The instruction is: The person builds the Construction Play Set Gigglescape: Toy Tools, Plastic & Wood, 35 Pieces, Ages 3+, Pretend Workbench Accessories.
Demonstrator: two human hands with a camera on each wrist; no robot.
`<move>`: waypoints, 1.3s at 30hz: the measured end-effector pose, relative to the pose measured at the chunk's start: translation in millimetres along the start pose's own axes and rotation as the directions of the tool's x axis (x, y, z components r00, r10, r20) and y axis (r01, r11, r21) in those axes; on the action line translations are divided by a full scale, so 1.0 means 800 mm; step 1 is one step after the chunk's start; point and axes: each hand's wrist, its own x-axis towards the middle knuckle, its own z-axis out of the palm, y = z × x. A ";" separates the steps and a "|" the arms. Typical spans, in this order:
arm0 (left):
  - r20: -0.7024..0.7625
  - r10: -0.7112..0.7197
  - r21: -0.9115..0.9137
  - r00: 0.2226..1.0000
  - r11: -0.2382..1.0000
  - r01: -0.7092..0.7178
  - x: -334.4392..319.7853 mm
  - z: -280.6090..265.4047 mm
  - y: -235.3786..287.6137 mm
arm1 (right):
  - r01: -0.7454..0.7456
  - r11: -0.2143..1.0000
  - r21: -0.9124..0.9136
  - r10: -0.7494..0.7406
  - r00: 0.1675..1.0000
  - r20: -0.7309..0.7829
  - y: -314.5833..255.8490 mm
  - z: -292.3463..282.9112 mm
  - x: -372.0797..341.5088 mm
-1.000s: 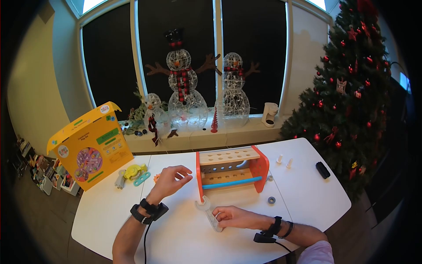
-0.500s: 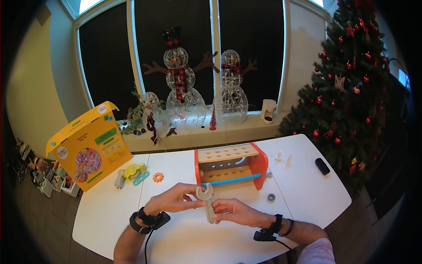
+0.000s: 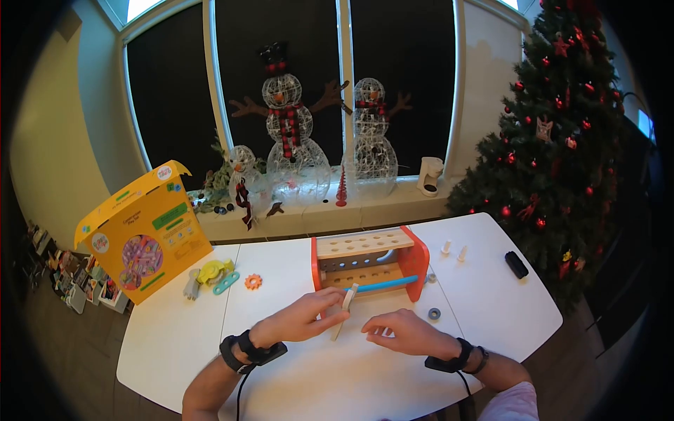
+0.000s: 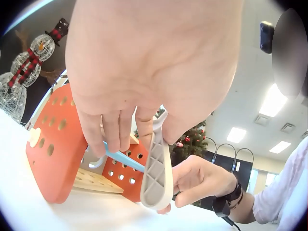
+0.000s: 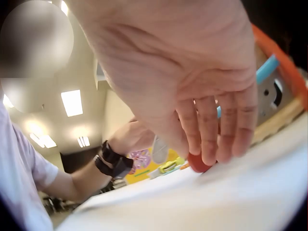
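Observation:
A light grey toy wrench (image 4: 156,175) with a lattice-patterned handle stands nearly edge-on in the head view. My left hand (image 3: 300,320) pinches it between thumb and forefinger near its open-ended head, and the handle points down towards the table. To the right of the wrench is my right hand (image 3: 411,334), its fingers loosely bent and holding nothing. Just beyond both hands sits a toy toolbox with red side panels (image 3: 419,263), a pierced wooden top (image 3: 365,243) and a blue bar (image 3: 393,283) across the front.
Left of the toolbox lie an orange gear (image 3: 253,281), a teal strip (image 3: 226,283) and yellow pieces (image 3: 214,270). A yellow box (image 3: 144,235) stands at the left edge. Grey nuts (image 3: 434,313), pale pegs (image 3: 461,254) and a black object (image 3: 516,264) lie to the right.
The wrench has passed from my right hand to my left and turned from face-on to edge-on. My right hand has let go and drawn off to the right.

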 end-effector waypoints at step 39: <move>-0.182 -0.075 0.621 0.980 0.764 0.173 -0.009 0.023 0.050 | -0.153 0.932 0.330 0.213 0.965 -0.154 0.004 -0.059 -0.050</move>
